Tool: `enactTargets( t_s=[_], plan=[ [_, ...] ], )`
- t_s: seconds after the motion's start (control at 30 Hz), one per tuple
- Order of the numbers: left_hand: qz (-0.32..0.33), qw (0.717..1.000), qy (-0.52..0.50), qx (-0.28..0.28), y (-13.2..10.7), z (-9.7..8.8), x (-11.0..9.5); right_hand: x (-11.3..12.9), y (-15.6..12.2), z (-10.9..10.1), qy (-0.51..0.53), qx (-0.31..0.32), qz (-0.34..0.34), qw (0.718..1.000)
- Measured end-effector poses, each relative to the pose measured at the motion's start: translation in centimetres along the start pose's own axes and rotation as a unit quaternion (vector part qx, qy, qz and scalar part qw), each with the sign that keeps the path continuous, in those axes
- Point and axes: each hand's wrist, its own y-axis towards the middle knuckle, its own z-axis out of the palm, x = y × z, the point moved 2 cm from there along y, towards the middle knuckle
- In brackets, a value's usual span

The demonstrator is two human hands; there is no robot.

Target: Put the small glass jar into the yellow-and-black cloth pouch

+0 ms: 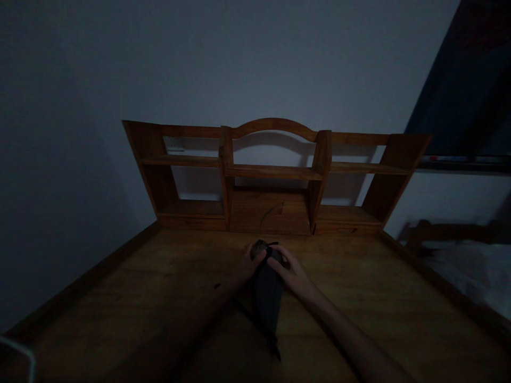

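Observation:
The room is dim. Both hands meet over the middle of a wooden desk (159,298). My left hand (249,265) and my right hand (288,269) pinch the far end of a dark grey cloth pouch (266,298). The pouch runs toward me and tapers to a point, with a thin dark cord trailing at its near tip. A small dark loop shows at the top between my fingers. Fingers of both hands are curled around the pouch's top edge.
A wooden shelf hutch (271,173) with an arched centre stands at the desk's back against a pale wall. A bed with a wooden frame (451,234) lies to the right. A pale object's edge (19,354) shows at the bottom left.

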Motion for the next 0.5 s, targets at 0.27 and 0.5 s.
enactTargets(
  t_s=[0.27,0.5],
  plan=[
    [0.023,0.999,0.020,0.020,-0.3,0.3,-0.4,-1.0,0.5,-0.4,0.057,-0.011,0.023,0.998],
    [0.001,0.999,-0.033,0.012,0.2,0.4,0.3,-1.2,0.5,-0.8,0.068,-0.009,0.038,0.997]
  ],
)
